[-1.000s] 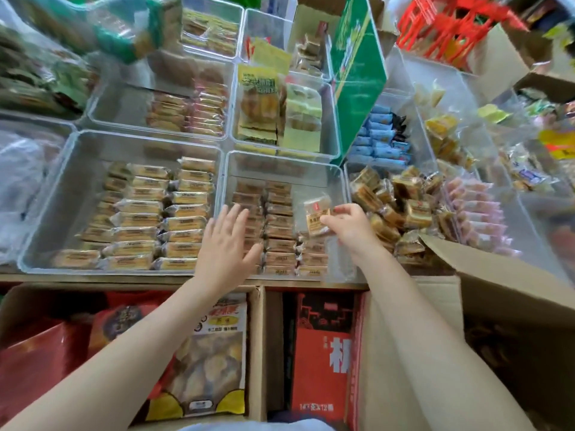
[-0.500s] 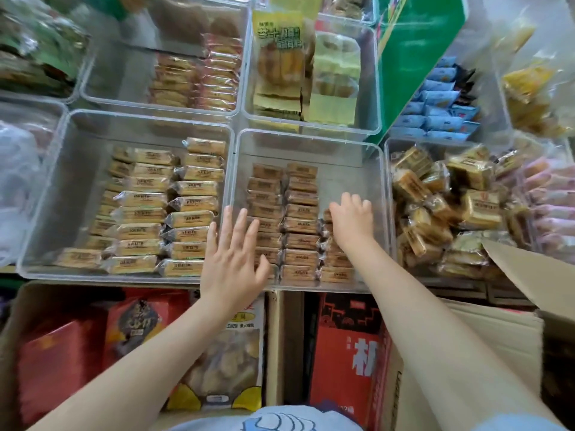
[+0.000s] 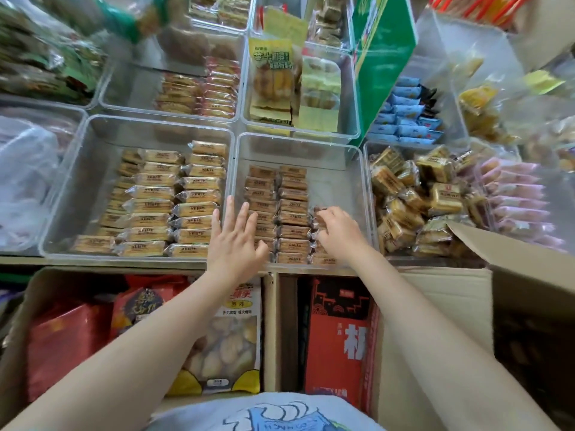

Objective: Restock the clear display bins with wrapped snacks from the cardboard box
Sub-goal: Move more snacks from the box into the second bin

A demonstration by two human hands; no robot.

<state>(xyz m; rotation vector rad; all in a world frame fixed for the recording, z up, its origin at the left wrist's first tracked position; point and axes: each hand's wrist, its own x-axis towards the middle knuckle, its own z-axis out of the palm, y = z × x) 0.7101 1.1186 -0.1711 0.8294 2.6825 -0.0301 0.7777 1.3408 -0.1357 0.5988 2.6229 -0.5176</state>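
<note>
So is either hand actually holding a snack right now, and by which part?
The left hand holds nothing; its fingers are spread. The right hand has fingers curled onto the third column of wrapped snacks in the clear bin; whether it grips one cannot be told.

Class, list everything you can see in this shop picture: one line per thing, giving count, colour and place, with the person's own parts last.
Middle clear bin: one, front centre; brown wrapped snacks, two full rows, third started.
Left clear bin: one; tan wrapped snacks, many, in rows.
Right bin: one; golden squares, loosely heaped.
Blue packets: many, behind right bin.
Green carton: one, upright, back right.
Cardboard box: one, open, lower right.
Red carton: one, below middle bin.
Left hand: open, fingers spread over the brown snacks.
Right hand: curled on the third row's snacks.
</note>
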